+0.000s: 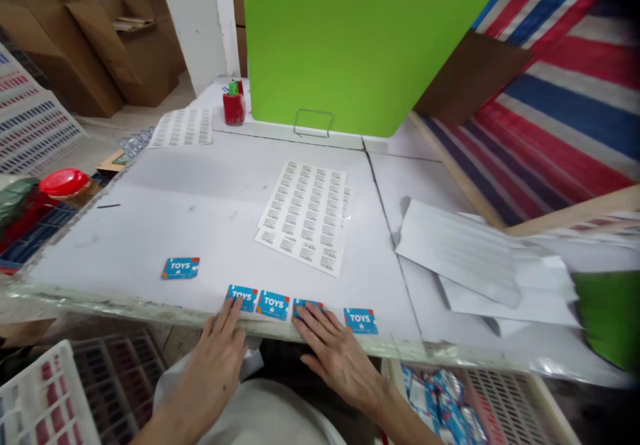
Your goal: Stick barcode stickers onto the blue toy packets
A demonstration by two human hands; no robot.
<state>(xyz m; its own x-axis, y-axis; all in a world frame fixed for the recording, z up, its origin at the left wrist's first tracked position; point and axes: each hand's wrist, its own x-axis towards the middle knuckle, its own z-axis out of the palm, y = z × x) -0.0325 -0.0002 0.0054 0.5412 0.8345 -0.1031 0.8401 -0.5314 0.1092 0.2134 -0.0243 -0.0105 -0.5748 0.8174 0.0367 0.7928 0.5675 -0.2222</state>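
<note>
Several blue cards marked TOYS lie near the front edge of the white table. My left hand (223, 345) rests its fingertips on one blue card (243, 297), fingers stretched out. Just right of that is an untouched card (273, 305). Under the spread fingers of my right hand (333, 348) lies another card (300, 305), partly covered. One card (361, 321) sits to the right of my right hand, and one more (181, 268) lies apart at the left. Beyond the cards, sheets of barcode stickers (306, 215) lie mid-table.
At the back stand a red pen cup (234, 107) and a green board (345, 45). Another sticker sheet (184, 127) is at the back left, loose white papers (460, 252) at the right. Below the edge, a crate holds blue packets (440, 402). A red-lidded jar (64, 183) is left.
</note>
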